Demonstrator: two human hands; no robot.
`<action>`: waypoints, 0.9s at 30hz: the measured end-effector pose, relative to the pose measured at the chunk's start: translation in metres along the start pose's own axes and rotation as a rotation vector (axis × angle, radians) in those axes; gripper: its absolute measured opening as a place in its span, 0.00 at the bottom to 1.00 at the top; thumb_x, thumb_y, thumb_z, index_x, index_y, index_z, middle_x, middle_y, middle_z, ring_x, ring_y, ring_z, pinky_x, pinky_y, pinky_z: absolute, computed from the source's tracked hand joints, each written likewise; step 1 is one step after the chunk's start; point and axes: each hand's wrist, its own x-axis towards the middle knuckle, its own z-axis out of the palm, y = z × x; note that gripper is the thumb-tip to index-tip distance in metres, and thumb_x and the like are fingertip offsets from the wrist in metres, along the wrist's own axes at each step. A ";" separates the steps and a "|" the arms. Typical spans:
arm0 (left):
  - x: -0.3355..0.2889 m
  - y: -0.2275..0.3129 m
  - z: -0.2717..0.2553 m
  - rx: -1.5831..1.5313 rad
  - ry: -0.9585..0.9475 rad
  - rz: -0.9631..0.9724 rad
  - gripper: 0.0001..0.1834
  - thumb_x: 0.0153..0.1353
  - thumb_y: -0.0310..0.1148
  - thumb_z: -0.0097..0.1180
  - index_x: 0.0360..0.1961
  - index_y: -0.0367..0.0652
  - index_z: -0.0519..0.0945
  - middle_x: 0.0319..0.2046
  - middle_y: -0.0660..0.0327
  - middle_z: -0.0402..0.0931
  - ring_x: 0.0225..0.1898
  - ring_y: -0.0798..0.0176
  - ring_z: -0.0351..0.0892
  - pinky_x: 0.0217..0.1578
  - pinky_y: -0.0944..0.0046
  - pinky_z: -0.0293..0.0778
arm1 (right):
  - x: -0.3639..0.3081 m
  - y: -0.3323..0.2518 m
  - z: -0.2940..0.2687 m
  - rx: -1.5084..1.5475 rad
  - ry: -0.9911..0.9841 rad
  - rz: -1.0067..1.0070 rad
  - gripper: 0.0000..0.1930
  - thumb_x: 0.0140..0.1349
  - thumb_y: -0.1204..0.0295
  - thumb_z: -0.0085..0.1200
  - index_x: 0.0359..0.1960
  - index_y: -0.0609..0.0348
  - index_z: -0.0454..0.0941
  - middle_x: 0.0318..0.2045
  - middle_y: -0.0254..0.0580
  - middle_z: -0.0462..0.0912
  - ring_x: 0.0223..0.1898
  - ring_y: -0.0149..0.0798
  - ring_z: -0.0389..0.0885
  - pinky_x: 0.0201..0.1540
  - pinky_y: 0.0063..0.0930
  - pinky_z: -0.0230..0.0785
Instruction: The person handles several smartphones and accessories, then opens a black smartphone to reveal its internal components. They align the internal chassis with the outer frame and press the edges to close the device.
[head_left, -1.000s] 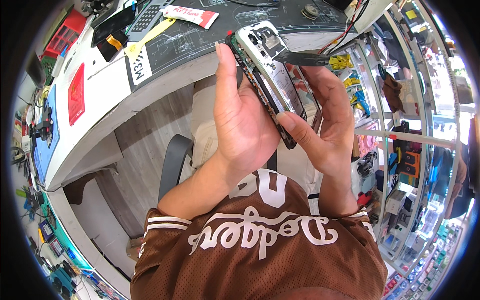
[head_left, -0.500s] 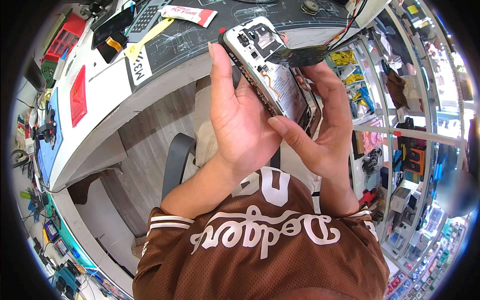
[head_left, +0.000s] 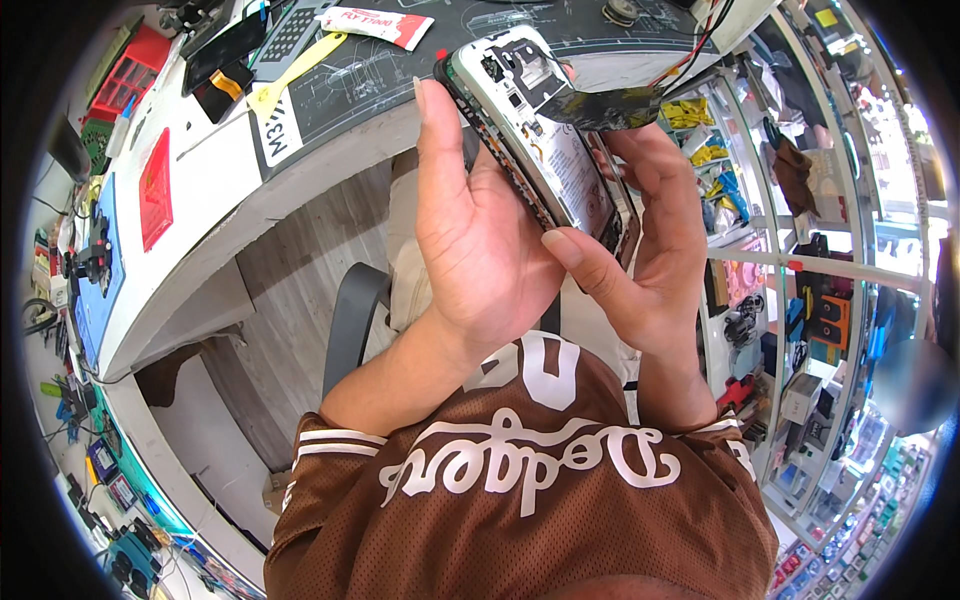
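Between my hands, above the front edge of the bench, is an opened smartphone (head_left: 575, 175), its back off and its silvery battery and inner frame showing. My left hand (head_left: 475, 235) supports its left long side, thumb raised clear of the edge and the other fingers hidden behind. My right hand (head_left: 650, 250) grips the lower right side, with the thumb tip at the near end and fingers curled round the far side. A dark, thin flap (head_left: 605, 108) sticks out to the right across the phone's upper part; how it is attached cannot be made out.
On the bench lie a dark printed work mat (head_left: 350, 120), a yellow spatula-like tool (head_left: 290, 78), a white-and-red tube (head_left: 378, 27), a dark screen part (head_left: 225, 60) and a red flat packet (head_left: 157, 190). Glass shelves (head_left: 830, 265) with packed goods stand at the right. A chair armrest (head_left: 358, 310) is below.
The phone has tilted slightly and its top end has moved a little up and left. Both hands keep hold of it, with the right thumb shifted slightly.
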 end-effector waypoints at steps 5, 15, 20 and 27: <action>0.001 -0.002 0.000 0.102 0.027 0.078 0.44 0.73 0.73 0.32 0.65 0.43 0.73 0.57 0.61 0.78 0.56 0.64 0.76 0.59 0.58 0.71 | 0.006 -0.001 -0.001 0.046 -0.011 0.027 0.40 0.55 0.70 0.75 0.67 0.72 0.68 0.62 0.55 0.77 0.63 0.44 0.77 0.66 0.36 0.68; 0.011 -0.005 -0.006 0.221 -0.089 0.313 0.43 0.72 0.71 0.38 0.65 0.41 0.71 0.55 0.56 0.78 0.56 0.59 0.78 0.58 0.56 0.74 | 0.001 0.014 -0.001 0.341 -0.018 0.067 0.37 0.63 0.67 0.68 0.69 0.74 0.66 0.66 0.58 0.74 0.68 0.46 0.72 0.71 0.42 0.60; 0.009 -0.009 0.011 0.366 0.034 0.357 0.48 0.69 0.72 0.44 0.67 0.35 0.68 0.56 0.50 0.74 0.57 0.55 0.75 0.60 0.55 0.72 | 0.000 0.002 0.007 0.253 0.056 0.129 0.50 0.64 0.43 0.63 0.71 0.74 0.59 0.69 0.68 0.67 0.71 0.56 0.68 0.74 0.48 0.58; 0.012 -0.015 0.029 0.454 0.084 0.342 0.56 0.65 0.74 0.53 0.69 0.28 0.63 0.56 0.41 0.69 0.59 0.50 0.70 0.63 0.54 0.68 | -0.004 0.017 -0.005 0.423 0.055 0.041 0.56 0.59 0.41 0.68 0.73 0.72 0.53 0.72 0.63 0.62 0.72 0.55 0.66 0.76 0.50 0.56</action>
